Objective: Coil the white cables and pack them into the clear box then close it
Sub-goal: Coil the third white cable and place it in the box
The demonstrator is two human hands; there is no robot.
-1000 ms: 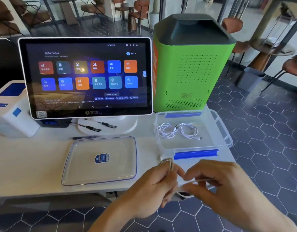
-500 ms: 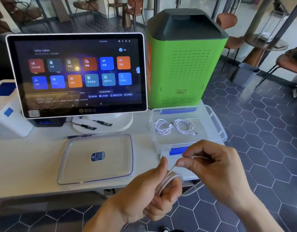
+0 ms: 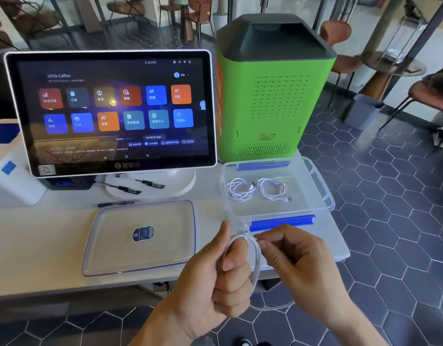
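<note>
Both hands grip one cable (image 3: 256, 255): left hand (image 3: 215, 278) curled round its coil, right hand (image 3: 297, 260) pinching it. Two coiled cables (image 3: 257, 189) lie in the box (image 3: 325, 196); one lid (image 3: 140, 236) beside. Screen (image 3: 110, 111) reads "SOTA Coffee".

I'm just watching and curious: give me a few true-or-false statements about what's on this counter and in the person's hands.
1. The clear box already holds coiled white cables. True.
2. The lid is snapped onto the box. False: it lies flat on the counter, left of the box.
3. Both hands hold a white cable. True: the left hand grips its loops, the right hand pinches it.
4. The touchscreen is switched off. False: it shows coloured app tiles.
5. Pens lie near the screen's base. True.
</note>
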